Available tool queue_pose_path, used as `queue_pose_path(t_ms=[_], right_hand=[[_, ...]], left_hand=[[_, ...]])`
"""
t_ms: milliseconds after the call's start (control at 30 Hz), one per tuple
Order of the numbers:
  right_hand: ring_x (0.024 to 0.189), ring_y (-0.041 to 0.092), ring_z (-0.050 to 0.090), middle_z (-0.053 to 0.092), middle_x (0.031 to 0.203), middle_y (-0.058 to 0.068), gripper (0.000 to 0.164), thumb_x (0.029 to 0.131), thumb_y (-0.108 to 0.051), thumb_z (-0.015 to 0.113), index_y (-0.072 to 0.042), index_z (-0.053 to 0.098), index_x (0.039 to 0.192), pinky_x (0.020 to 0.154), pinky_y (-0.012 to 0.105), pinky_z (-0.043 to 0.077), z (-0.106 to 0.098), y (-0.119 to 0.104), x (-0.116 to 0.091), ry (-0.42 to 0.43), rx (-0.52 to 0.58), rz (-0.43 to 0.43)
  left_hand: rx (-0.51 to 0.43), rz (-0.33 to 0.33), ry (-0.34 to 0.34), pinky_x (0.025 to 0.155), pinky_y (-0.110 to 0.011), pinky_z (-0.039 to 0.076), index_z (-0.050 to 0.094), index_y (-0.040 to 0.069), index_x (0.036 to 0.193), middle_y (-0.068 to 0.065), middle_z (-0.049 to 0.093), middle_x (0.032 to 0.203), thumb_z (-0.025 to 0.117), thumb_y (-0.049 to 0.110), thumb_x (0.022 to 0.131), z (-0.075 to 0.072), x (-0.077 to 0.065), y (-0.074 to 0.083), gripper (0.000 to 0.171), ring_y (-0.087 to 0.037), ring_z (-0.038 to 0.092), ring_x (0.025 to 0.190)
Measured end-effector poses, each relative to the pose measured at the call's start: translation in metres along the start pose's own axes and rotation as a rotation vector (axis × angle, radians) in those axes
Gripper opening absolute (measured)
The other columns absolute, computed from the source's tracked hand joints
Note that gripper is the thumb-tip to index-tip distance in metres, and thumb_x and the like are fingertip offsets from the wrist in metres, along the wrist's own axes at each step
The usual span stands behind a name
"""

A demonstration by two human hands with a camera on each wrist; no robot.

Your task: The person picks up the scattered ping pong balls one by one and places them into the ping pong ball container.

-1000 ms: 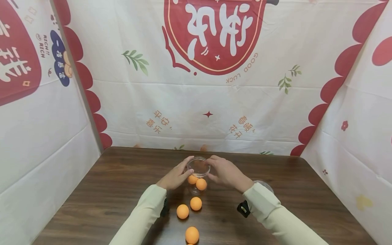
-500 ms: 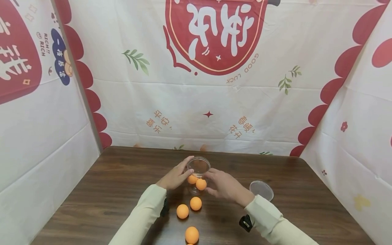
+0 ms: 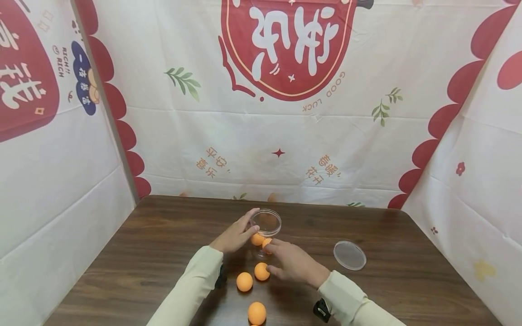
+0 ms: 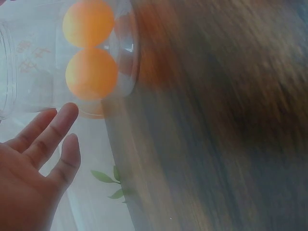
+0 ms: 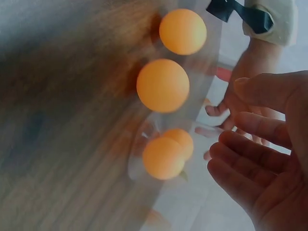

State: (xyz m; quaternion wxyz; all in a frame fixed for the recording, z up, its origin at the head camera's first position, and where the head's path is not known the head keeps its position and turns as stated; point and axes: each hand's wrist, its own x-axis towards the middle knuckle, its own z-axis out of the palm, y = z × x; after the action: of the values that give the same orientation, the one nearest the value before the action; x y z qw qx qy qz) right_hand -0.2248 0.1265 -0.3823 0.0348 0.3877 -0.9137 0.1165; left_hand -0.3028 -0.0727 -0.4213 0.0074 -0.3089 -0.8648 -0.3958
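A clear plastic jar [image 3: 266, 222] stands uncovered on the table, with orange ping-pong balls [image 4: 91, 73] at its bottom. My left hand [image 3: 234, 233] holds the jar from the left, its thumb in front and its fingers reaching round the far side. My right hand [image 5: 264, 163] hovers just right of the jar, fingers extended and apart, holding nothing. In the head view its thumb is beside a loose ping-pong ball [image 3: 261, 271]. A second ping-pong ball [image 3: 244, 281] lies to the left of that one, and a third ping-pong ball [image 3: 257, 313] lies nearer the front.
A clear round lid [image 3: 350, 255] lies flat on the brown wooden table [image 3: 391, 280], to the right. Part of one more orange ball shows at the bottom edge of the head view. Printed white cloth [image 3: 261, 131] hangs behind and at both sides.
My right hand has left the jar's rim and come down toward the front, toward the loose balls. The lid, partly hidden by the right forearm before, is now fully visible. My left hand stays put.
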Motion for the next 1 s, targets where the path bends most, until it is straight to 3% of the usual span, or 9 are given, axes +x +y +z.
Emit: queue_pose_path(t_ms=[200, 500, 867, 1000], right_hand=[[0.072, 0.003, 0.048, 0.056, 0.096, 0.0, 0.029, 0.08, -0.021, 0.065, -0.01, 0.059, 0.106, 0.064, 0.019, 0.044, 0.012, -0.003, 0.003, -0.019, 0.029, -0.02], [0.084, 0.007, 0.055, 0.055, 0.1, -0.004, 0.029, 0.08, -0.024, 0.065, -0.011, 0.06, 0.106, 0.069, 0.021, 0.046, 0.021, -0.008, 0.008, -0.035, 0.021, -0.036], [0.068, 0.001, 0.045, 0.054, 0.095, -0.004, 0.031, 0.077, -0.027, 0.068, -0.012, 0.06, 0.103, 0.061, 0.019, 0.044, 0.031, -0.008, 0.012, -0.082, -0.026, -0.009], [0.07, 0.002, 0.048, 0.053, 0.094, -0.005, 0.029, 0.076, -0.028, 0.068, -0.013, 0.061, 0.099, 0.06, 0.019, 0.044, 0.036, -0.007, 0.013, -0.075, -0.063, -0.026]], left_hand=[[-0.001, -0.004, -0.002, 0.084, -0.036, 0.041, 0.018, 0.023, 0.142, 0.0, 0.05, 0.107, 0.037, 0.044, 0.094, 0.0, 0.0, 0.0, 0.056, -0.014, 0.05, 0.094], [-0.02, -0.008, -0.012, 0.085, -0.038, 0.041, 0.017, 0.022, 0.143, -0.001, 0.049, 0.111, 0.036, 0.045, 0.093, -0.001, 0.0, -0.001, 0.058, -0.015, 0.049, 0.098], [-0.044, 0.001, -0.025, 0.085, -0.037, 0.042, 0.015, 0.025, 0.143, -0.006, 0.049, 0.119, 0.037, 0.04, 0.095, -0.001, 0.0, -0.001, 0.055, -0.014, 0.05, 0.102], [-0.035, 0.008, -0.022, 0.085, -0.036, 0.041, 0.016, 0.024, 0.143, -0.006, 0.047, 0.118, 0.037, 0.038, 0.095, 0.0, 0.0, -0.001, 0.054, -0.014, 0.048, 0.1]])
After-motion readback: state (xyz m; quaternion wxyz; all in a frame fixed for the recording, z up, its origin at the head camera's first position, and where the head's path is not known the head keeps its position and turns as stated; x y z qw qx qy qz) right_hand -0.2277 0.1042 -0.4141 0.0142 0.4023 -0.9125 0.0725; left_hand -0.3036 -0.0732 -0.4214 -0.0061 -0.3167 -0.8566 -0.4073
